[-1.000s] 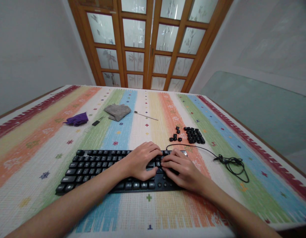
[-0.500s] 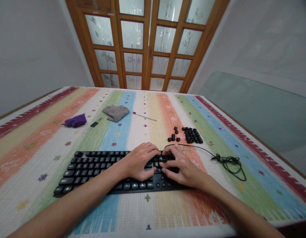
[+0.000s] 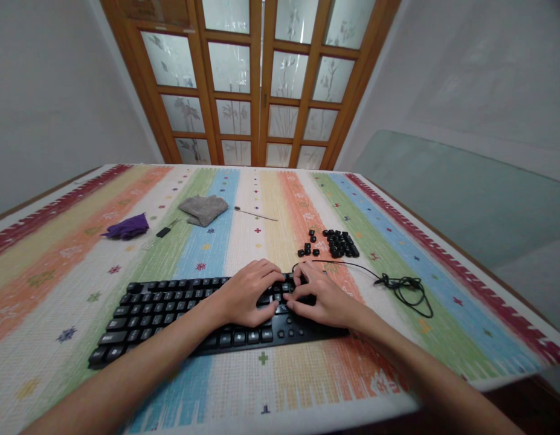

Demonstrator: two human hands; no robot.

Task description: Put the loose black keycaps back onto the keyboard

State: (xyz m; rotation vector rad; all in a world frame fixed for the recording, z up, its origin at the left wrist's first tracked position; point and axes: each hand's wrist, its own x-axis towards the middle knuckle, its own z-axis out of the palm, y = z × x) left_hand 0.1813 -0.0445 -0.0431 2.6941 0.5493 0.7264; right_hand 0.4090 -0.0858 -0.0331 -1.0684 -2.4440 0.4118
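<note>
A black keyboard (image 3: 146,308) lies across the near part of the table, its right end bare of caps with small stubs showing. My left hand (image 3: 250,293) rests on it right of the middle, thumb and fingers apart over the keys, holding nothing that I can see. Just to its right, my right hand (image 3: 322,296) has thumb and index finger pinched close together at a keycap (image 3: 280,298); the fingers partly hide it. Behind the right hand lie a block of loose black keycaps (image 3: 341,243) and several scattered keycaps (image 3: 307,248).
A coiled black cable (image 3: 409,290) lies at the right. Toward the back are a grey cloth (image 3: 203,209), a purple cloth (image 3: 127,226), a small black-handled tool (image 3: 163,232) and a thin dark-tipped stick (image 3: 257,214). A striped tablecloth (image 3: 280,374) covers the table.
The whole view has shifted, so most things sit slightly further left. Both hands stay at the same area of the keyboard; my right fingers have shifted slightly in their pinch.
</note>
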